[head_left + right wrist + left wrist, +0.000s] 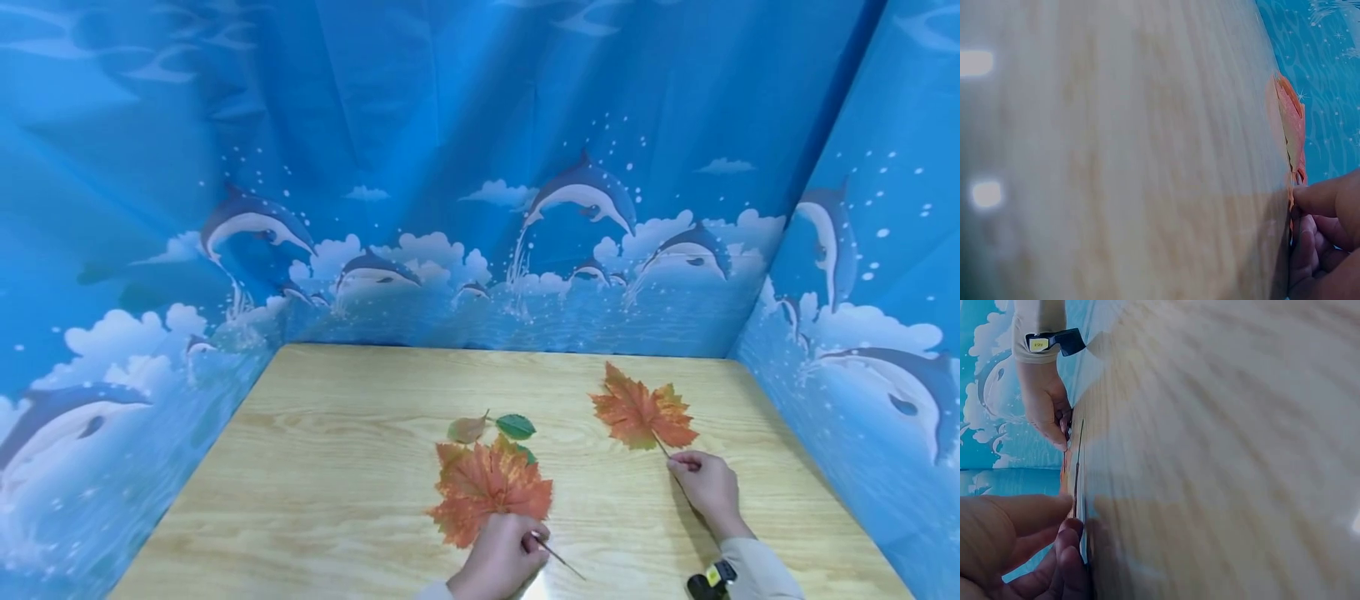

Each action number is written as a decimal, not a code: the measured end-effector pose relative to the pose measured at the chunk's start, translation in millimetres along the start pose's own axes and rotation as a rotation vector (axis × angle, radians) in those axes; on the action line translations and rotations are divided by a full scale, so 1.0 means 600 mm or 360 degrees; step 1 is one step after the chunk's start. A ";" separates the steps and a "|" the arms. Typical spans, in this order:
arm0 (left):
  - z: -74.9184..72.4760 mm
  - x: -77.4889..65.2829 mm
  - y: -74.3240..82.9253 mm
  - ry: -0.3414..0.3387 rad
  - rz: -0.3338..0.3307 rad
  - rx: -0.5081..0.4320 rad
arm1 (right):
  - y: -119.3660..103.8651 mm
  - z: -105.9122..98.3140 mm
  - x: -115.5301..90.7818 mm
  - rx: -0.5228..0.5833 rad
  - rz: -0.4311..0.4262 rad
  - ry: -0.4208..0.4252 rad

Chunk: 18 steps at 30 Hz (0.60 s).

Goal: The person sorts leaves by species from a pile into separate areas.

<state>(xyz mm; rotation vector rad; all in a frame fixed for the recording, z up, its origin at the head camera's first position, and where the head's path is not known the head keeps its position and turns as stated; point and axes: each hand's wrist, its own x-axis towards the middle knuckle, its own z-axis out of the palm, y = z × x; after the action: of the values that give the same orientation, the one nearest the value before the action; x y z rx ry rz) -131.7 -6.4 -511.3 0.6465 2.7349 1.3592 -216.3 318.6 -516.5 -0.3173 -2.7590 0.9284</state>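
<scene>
Two orange-red artificial maple leaves lie on the table. My left hand (501, 554) pinches the thin brown stem (561, 558) of the nearer maple leaf (487, 483), whose blade spreads just beyond the fingers. Farther right, my right hand (708, 487) pinches the stem of the other maple leaf (641, 408) between thumb and fingertips. In the left wrist view, the stem (1077, 472) runs up from between the left thumb and fingers. Seen edge-on in the right wrist view, the right leaf (1291, 122) stands beyond the fingertips.
Behind the left maple leaf lie a green leaf (516, 427) and a brownish leaf (467, 430); part of another green leaf (529, 455) peeks out from under it. A blue dolphin-print curtain (450, 167) encloses the wooden table (337, 467) at the back and sides.
</scene>
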 end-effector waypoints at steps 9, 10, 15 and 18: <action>0.003 0.006 0.002 0.0006 0.0020 0.0167 | 0.005 0.002 0.000 -0.0005 -0.0012 0.0021; 0.002 0.006 0.002 0.0008 0.0012 0.0186 | 0.004 0.002 0.000 -0.0003 -0.0014 0.0020; -0.003 0.004 0.002 0.0006 -0.0019 0.0200 | 0.005 0.002 0.001 -0.0003 -0.0029 0.0025; -0.009 0.000 0.002 0.0017 0.0009 0.0255 | 0.007 0.004 0.003 -0.0008 -0.0032 0.0039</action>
<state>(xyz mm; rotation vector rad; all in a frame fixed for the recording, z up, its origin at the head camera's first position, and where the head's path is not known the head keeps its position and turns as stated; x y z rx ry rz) -132.4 -9.7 -507.1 0.6566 2.8740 1.1563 -218.1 321.2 -520.5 -0.2990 -2.7378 0.9067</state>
